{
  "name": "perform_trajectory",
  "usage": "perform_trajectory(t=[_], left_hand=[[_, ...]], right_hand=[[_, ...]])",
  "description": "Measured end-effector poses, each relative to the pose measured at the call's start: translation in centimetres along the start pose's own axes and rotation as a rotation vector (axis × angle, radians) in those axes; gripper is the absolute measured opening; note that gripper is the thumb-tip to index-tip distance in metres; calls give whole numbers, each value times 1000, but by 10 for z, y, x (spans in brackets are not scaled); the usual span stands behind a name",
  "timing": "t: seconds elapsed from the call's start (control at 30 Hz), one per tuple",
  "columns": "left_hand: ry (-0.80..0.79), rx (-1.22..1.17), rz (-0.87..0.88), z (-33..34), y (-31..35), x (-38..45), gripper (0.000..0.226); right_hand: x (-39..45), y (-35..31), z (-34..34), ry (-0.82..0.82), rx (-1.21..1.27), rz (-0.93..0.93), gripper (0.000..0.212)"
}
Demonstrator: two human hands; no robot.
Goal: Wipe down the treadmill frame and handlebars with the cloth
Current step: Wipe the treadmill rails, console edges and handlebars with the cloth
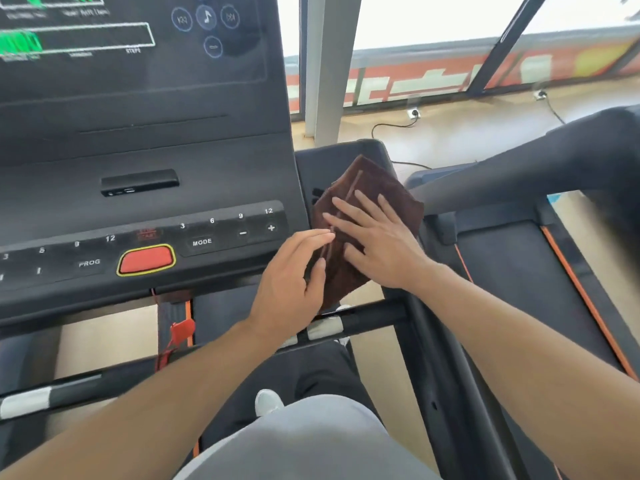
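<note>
A folded brown cloth [372, 188] lies on the black right side section of the treadmill frame [346, 154], just right of the console [145, 150]. My right hand [377, 237] lies flat on the cloth with fingers spread and straight. My left hand [294, 282] touches the cloth's left edge with nearly straight fingers, thumb beside the fabric. Below the hands runs a black handlebar [374, 317] with silver sensor pads. The cloth's lower part is hidden behind both hands.
The console carries a red stop button [146, 259], MODE and PROG keys and a lit screen. A red safety clip [181, 332] hangs under it. A second treadmill [519, 258] stands to the right. Power cords and sockets lie on the wooden floor by the window.
</note>
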State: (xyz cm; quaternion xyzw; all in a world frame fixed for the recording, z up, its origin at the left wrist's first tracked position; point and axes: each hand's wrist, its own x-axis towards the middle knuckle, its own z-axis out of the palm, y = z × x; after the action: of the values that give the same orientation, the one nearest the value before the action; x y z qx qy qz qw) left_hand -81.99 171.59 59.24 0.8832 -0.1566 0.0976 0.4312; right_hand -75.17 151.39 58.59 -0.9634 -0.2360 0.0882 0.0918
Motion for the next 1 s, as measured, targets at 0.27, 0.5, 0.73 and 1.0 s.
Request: perform_trajectory(t=[0.27, 0.5, 0.73, 1.0], left_hand=[[-243, -84, 11, 35, 23, -23, 36], [-223, -141, -26, 41, 27, -15, 33], [-181, -129, -123, 41, 16, 13, 37], [-108, -141, -101, 42, 8, 57, 41]], right_hand=[[-106, -25, 36, 92, -89, 373, 52], [-103, -48, 36, 164, 85, 806, 92], [-54, -9, 13, 179, 213, 717, 118], [-17, 54, -4, 101, 852, 492, 82]])
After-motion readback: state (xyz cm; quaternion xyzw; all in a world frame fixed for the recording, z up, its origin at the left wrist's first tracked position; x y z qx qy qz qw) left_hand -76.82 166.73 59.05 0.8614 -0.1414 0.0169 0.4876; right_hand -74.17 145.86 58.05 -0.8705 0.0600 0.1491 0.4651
